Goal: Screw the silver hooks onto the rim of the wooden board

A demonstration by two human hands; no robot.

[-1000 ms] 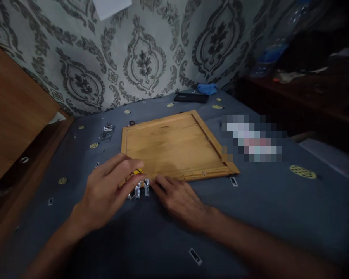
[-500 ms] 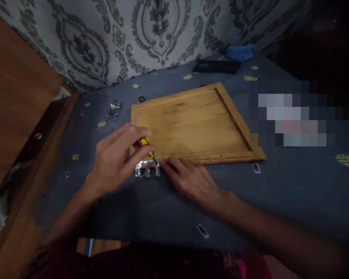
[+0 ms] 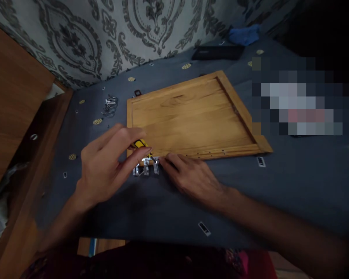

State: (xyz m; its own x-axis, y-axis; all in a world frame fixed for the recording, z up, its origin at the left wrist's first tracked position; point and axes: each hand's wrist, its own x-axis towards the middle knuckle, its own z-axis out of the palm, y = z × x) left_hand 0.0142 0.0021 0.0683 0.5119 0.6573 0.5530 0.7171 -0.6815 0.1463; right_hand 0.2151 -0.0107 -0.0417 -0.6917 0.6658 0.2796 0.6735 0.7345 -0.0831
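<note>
My left hand (image 3: 107, 166) is closed round the yellow and black handle of a small screwdriver (image 3: 141, 144). Its tip slants down to the right, onto a shiny metal strip with hooks (image 3: 146, 167). The strip lies along the near left edge of a framed wooden board (image 3: 189, 116), its hooks jutting toward me. Just right of the last hook, my right hand (image 3: 192, 176) has its fingertips bunched against the board's near edge. What those fingers pinch, if anything, is hidden. Small dark holes dot that edge farther right.
More metal hooks (image 3: 110, 104) lie in a pile left of the board on the dark blue patterned cloth (image 3: 168, 217). Behind the board are a black flat case (image 3: 218, 52) and a blue cloth (image 3: 244, 35). Wooden furniture (image 3: 20, 97) borders the left side. A blurred-out patch covers the right.
The view has shifted slightly, so the far objects sit higher in it. Both hands stay at the hook strip; my left hand and the screwdriver handle have tilted a little to the left.
</note>
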